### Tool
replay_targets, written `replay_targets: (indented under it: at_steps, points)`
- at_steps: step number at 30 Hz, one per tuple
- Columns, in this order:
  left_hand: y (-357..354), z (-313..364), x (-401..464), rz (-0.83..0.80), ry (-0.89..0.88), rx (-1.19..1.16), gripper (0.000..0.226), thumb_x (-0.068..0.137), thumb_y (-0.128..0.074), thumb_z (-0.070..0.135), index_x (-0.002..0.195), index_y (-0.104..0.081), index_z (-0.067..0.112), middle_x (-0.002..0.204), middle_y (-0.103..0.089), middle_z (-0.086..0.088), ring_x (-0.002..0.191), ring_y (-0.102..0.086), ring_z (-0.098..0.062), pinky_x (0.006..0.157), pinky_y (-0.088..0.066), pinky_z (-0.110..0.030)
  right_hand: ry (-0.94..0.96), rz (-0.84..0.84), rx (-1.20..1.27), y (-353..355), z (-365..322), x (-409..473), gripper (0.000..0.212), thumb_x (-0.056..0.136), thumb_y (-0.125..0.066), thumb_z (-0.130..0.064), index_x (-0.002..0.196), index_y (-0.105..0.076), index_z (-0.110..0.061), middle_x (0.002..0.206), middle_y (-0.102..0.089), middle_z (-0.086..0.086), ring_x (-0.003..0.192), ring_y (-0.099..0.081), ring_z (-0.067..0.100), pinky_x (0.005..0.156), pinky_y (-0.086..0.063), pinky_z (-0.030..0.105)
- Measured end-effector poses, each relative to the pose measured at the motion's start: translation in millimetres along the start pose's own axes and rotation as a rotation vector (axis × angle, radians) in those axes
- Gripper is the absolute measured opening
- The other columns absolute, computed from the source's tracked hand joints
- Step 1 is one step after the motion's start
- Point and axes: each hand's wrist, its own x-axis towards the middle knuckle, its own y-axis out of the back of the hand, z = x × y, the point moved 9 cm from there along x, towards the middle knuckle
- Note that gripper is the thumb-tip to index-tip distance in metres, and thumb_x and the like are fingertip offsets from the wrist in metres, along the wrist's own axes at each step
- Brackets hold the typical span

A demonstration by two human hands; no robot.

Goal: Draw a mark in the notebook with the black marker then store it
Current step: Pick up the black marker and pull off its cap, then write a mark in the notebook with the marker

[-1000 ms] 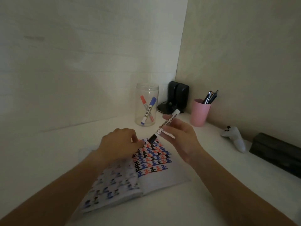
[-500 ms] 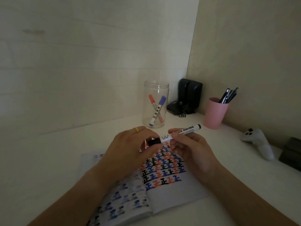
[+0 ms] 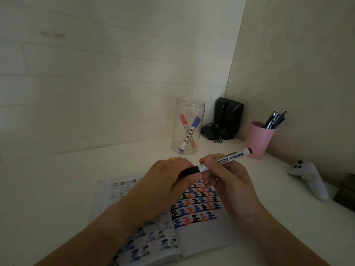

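Observation:
The black marker (image 3: 226, 158) has a white barrel and lies nearly level above the open notebook (image 3: 203, 237). My right hand (image 3: 224, 179) grips the barrel at its middle. My left hand (image 3: 169, 181) pinches the marker's black cap end on the left. The notebook's right page carries rows of black, blue and red marks; both hands hide its upper part. Behind them stands a clear jar (image 3: 189, 129) holding a red marker and a blue marker.
A pink cup (image 3: 258, 141) with dark pens stands at the right by the wall. Black speakers (image 3: 227, 118) with cables fill the corner. A white game controller (image 3: 309, 179) and a dark box (image 3: 345, 194) lie at the far right of the white desk (image 3: 57, 189).
The marker has swung from steeply tilted to nearly level. My left hand came up off the notebook and closed on its cap end. The view shifted left and down.

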Motion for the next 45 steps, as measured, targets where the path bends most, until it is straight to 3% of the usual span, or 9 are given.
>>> replay_targets:
  at_steps: [4,8,14,18,20,23,30,33,45]
  points:
    - [-19,5,-7,-0.169,0.105,-0.205,0.045,0.101,-0.030,0.049,0.084,-0.053,0.013,0.066,-0.059,-0.002,0.055,-0.052,-0.017,0.057,-0.044,-0.032,-0.007,0.015,-0.085,1,0,-1,0.029,0.098,-0.059,-0.024,0.085,-0.073,-0.002,0.057,-0.050,0.007,0.051,-0.040,0.017,0.049,-0.036,0.027]
    - [-37,-2,-14,-0.279,0.381,-0.722,0.043,0.103,-0.037,0.043,0.069,-0.042,0.017,0.054,-0.034,0.010,0.045,-0.027,-0.007,0.045,-0.029,-0.017,-0.037,0.045,-0.059,-2,3,-2,0.031,0.100,-0.056,-0.026,0.079,-0.070,-0.008,0.054,-0.037,0.006,0.049,-0.028,0.016,0.048,-0.023,0.031]
    - [-43,6,-14,-0.311,0.414,-0.884,0.043,0.103,-0.036,0.041,0.068,-0.039,0.016,0.055,-0.028,0.006,0.043,-0.021,-0.008,0.041,-0.025,-0.018,-0.050,0.068,-0.035,-8,1,-4,0.033,0.101,-0.054,-0.022,0.073,-0.066,-0.010,0.051,-0.032,0.000,0.048,-0.022,0.014,0.053,-0.015,0.037]
    - [-37,4,-25,-0.352,0.595,-1.217,0.047,0.100,-0.040,0.043,0.059,-0.044,0.022,0.052,-0.025,0.006,0.041,-0.014,-0.012,0.044,-0.010,-0.026,-0.025,0.457,0.311,71,-10,8,0.035,0.102,-0.050,-0.011,0.067,-0.057,-0.014,0.047,-0.042,-0.005,0.043,-0.031,0.007,0.040,-0.025,0.020]
    - [-21,-19,-22,-0.211,0.614,-1.107,0.048,0.098,-0.042,0.045,0.056,-0.044,0.022,0.051,-0.027,0.005,0.044,-0.014,-0.015,0.044,-0.013,-0.027,0.031,0.570,0.290,101,-20,-2,0.032,0.102,-0.051,-0.013,0.072,-0.060,-0.013,0.052,-0.050,-0.003,0.048,-0.036,0.009,0.041,-0.031,0.019]
    - [7,-33,-11,0.041,0.424,-0.512,0.049,0.105,-0.037,0.038,0.059,-0.037,0.022,0.047,-0.036,0.009,0.045,-0.029,-0.009,0.051,-0.027,-0.026,-0.021,0.351,0.052,50,-4,-3,0.029,0.102,-0.053,-0.021,0.081,-0.068,-0.009,0.054,-0.051,-0.001,0.048,-0.042,0.011,0.046,-0.036,0.024]
    - [22,-15,-18,0.101,0.054,0.088,0.038,0.103,-0.029,0.030,0.074,-0.051,0.019,0.066,-0.059,-0.005,0.061,-0.059,-0.025,0.060,-0.049,-0.040,-0.080,0.254,-0.012,29,13,-4,0.024,0.098,-0.059,-0.015,0.083,-0.072,-0.002,0.056,-0.057,0.009,0.051,-0.049,0.019,0.046,-0.042,0.028]
    - [5,-23,-17,-0.065,0.074,0.060,0.032,0.102,-0.025,0.031,0.076,-0.040,0.021,0.068,-0.044,0.009,0.063,-0.050,-0.020,0.062,-0.043,-0.043,-0.081,0.211,-0.003,22,-1,-4,0.015,0.095,-0.061,-0.010,0.089,-0.071,0.000,0.060,-0.062,0.010,0.053,-0.055,0.019,0.048,-0.046,0.028]
    - [-19,-24,-16,-0.259,-0.063,0.044,0.035,0.091,-0.052,0.062,0.114,-0.063,0.039,0.109,-0.061,0.018,0.100,-0.055,-0.001,0.087,-0.051,-0.030,-0.169,0.059,-0.392,48,-20,-46,0.008,0.085,-0.071,-0.001,0.080,-0.074,-0.005,0.065,-0.061,0.012,0.060,-0.054,0.024,0.052,-0.044,0.030]
